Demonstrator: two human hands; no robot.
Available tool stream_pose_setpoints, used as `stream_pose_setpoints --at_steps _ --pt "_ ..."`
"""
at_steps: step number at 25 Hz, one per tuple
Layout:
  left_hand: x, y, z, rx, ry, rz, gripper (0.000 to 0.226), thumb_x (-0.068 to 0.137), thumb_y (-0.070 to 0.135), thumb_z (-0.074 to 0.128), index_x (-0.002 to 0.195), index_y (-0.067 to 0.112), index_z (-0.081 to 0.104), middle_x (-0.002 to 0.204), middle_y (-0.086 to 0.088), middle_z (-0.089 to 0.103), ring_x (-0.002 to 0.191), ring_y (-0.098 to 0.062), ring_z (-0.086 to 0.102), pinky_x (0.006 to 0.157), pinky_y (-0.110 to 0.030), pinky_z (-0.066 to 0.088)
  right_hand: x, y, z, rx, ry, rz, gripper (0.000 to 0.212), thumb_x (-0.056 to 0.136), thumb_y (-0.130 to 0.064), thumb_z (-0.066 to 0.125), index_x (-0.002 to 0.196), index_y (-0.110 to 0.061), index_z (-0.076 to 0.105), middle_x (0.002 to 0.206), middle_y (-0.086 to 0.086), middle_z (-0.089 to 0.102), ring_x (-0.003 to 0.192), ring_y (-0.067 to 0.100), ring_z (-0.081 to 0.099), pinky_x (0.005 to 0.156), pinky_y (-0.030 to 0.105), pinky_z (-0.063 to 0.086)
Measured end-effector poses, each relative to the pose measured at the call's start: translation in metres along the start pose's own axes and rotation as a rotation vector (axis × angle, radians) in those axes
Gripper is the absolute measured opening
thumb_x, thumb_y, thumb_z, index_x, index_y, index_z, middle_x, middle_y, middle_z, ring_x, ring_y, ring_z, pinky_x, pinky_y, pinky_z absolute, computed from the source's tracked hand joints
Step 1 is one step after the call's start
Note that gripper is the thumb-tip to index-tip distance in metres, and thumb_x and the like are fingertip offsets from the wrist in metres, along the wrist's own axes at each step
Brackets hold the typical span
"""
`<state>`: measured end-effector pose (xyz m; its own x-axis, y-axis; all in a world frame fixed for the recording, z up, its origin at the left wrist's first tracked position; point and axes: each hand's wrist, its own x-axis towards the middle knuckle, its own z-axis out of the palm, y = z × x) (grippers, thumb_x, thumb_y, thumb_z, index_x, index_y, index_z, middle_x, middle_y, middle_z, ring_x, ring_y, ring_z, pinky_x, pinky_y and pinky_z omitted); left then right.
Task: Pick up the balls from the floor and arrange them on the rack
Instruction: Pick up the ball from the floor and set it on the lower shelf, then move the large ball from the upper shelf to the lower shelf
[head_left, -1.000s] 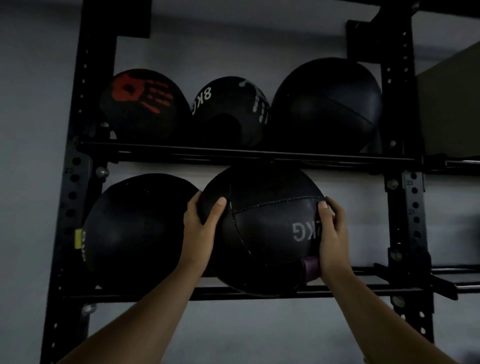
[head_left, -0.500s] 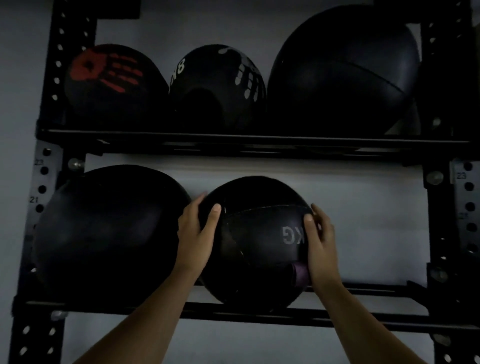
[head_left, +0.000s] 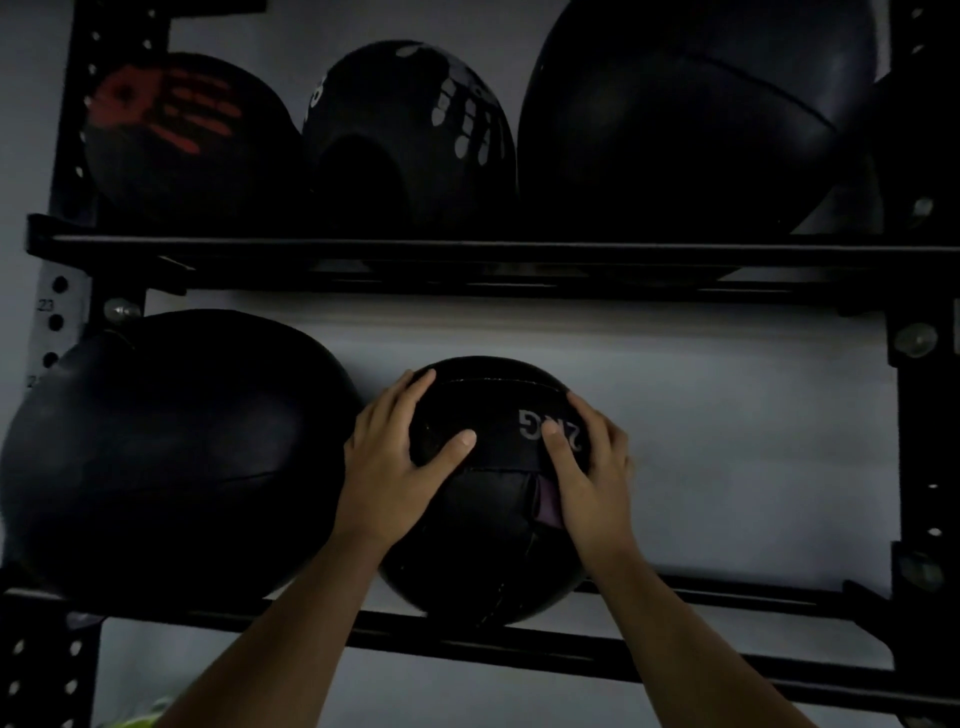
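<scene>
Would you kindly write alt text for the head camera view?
Two bare hands, left hand and right hand, press a black stitched medicine ball onto the lower rails of a black metal rack, beside a larger black ball. Three more black balls sit above.

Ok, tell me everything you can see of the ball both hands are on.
The ball is round, black and looks like stitched leather panels with visible seams. Grey weight lettering ending in KG sits upside down near its top, and a small purple patch shows at its right side. It sits on the lower rails of the rack, right of a bigger black ball. The left hand and right hand press on it from either side.
</scene>
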<state>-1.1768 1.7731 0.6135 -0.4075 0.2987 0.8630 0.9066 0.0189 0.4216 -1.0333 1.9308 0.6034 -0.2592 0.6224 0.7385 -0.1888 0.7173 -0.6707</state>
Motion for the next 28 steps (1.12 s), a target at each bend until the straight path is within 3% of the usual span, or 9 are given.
stream_pose_setpoints --at_steps 4,7,9,12,15,18,23,25,28 --pt "-0.001 0.002 -0.005 0.012 -0.047 -0.015 0.087 0.082 0.080 0.047 0.160 0.047 0.031 0.173 0.016 0.027 0.159 -0.014 0.021 0.129 -0.055 0.019 0.001 -0.003 -0.009 -0.059 -0.114 -0.011 0.058 0.098 -0.062 0.051 0.154 -0.053 0.037 0.164 0.000 0.030 0.154 0.028 0.024 0.126 0.053 0.026" --pt "0.002 0.013 -0.010 0.097 -0.112 -0.028 0.084 0.087 0.071 0.051 0.161 0.039 0.030 0.172 0.009 0.027 0.159 -0.020 0.022 0.128 -0.057 0.021 0.006 -0.016 -0.022 -0.246 -0.219 -0.001 0.067 0.098 -0.068 0.045 0.160 -0.048 0.029 0.165 0.003 0.031 0.152 0.033 0.029 0.124 0.055 0.031" --pt "0.009 0.023 -0.018 0.159 -0.159 0.013 0.075 0.092 0.060 0.056 0.158 0.031 0.035 0.167 0.005 0.035 0.154 -0.022 0.033 0.126 -0.053 0.029 0.009 -0.032 -0.037 -0.369 -0.250 -0.002 0.065 0.098 -0.066 0.048 0.157 -0.043 0.036 0.155 0.005 0.044 0.144 0.033 0.043 0.117 0.050 0.041" --pt "0.032 0.041 -0.042 0.188 -0.262 0.101 0.051 0.098 0.054 0.057 0.144 0.034 0.051 0.149 0.013 0.053 0.136 -0.014 0.054 0.110 -0.042 0.049 0.022 -0.066 -0.067 -0.556 -0.274 -0.049 0.049 0.097 -0.052 0.059 0.143 -0.037 0.055 0.136 0.001 0.062 0.127 0.025 0.059 0.102 0.039 0.052" --pt "0.066 0.078 -0.065 0.203 -0.263 0.224 0.034 0.098 0.049 0.061 0.129 0.035 0.063 0.133 0.017 0.065 0.122 -0.008 0.062 0.103 -0.038 0.054 0.044 -0.113 -0.098 -0.642 -0.165 -0.121 0.027 0.097 -0.042 0.061 0.120 -0.031 0.069 0.110 -0.003 0.071 0.106 0.023 0.068 0.085 0.030 0.050" --pt "0.099 0.134 -0.079 0.207 -0.214 0.362 0.027 0.097 0.043 0.065 0.121 0.034 0.068 0.122 0.015 0.069 0.111 -0.009 0.066 0.096 -0.036 0.055 0.066 -0.166 -0.129 -0.656 -0.040 -0.217 0.013 0.094 -0.033 0.063 0.097 -0.026 0.075 0.094 0.000 0.077 0.094 0.026 0.071 0.081 0.033 0.054" --pt "0.146 0.216 -0.098 0.445 -0.142 0.591 0.030 0.100 0.038 0.061 0.124 0.022 0.068 0.122 0.004 0.067 0.110 -0.019 0.063 0.092 -0.041 0.055 0.106 -0.243 -0.174 -0.698 0.062 -0.379 0.012 0.094 -0.034 0.060 0.088 -0.030 0.069 0.081 -0.007 0.069 0.077 0.018 0.062 0.060 0.027 0.044" --pt "0.165 0.245 -0.101 0.601 -0.113 0.671 0.030 0.101 0.037 0.057 0.123 0.019 0.065 0.121 0.001 0.065 0.113 -0.022 0.060 0.087 -0.039 0.052 0.123 -0.264 -0.190 -0.697 0.099 -0.419 0.013 0.095 -0.034 0.059 0.089 -0.029 0.069 0.084 -0.006 0.069 0.078 0.020 0.063 0.061 0.028 0.046" --pt "0.189 0.283 -0.100 0.682 -0.029 0.708 0.036 0.101 0.040 0.054 0.129 0.019 0.061 0.126 -0.003 0.062 0.118 -0.027 0.058 0.093 -0.044 0.052 0.147 -0.282 -0.214 -0.699 0.154 -0.490 0.015 0.095 -0.031 0.060 0.095 -0.022 0.072 0.095 0.004 0.074 0.090 0.028 0.068 0.077 0.035 0.054"
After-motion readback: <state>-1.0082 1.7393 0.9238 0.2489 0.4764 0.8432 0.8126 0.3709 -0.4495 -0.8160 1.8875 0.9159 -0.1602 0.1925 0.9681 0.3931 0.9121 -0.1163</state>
